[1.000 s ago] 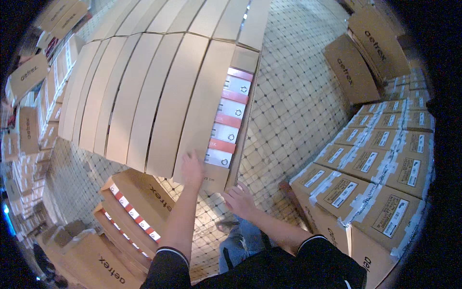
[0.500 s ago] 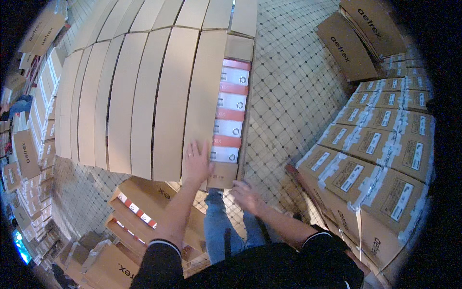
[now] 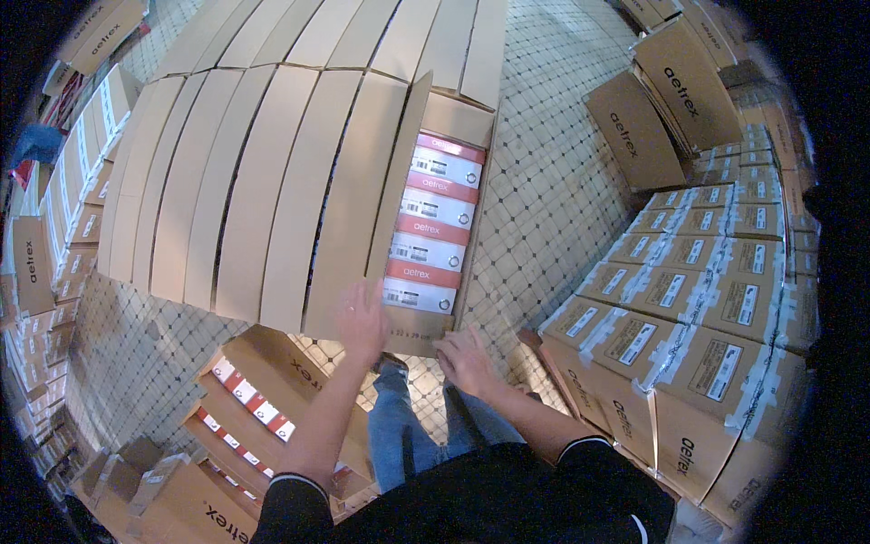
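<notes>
Left hand (image 3: pixel 364 322) — fingers forward by carton flap (image 3: pixel 399 181), right hand (image 3: pixel 465 361) — half-curled at carton corner (image 3: pixel 437 344), grips unclear, red-and-white boxes (image 3: pixel 439 255), barcode labels (image 3: pixel 430 167)

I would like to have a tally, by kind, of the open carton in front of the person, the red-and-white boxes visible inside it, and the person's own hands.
Open carton: 1
Red-and-white boxes: 4
Hands: 2 (left hand, right hand)
Total: 7
</notes>
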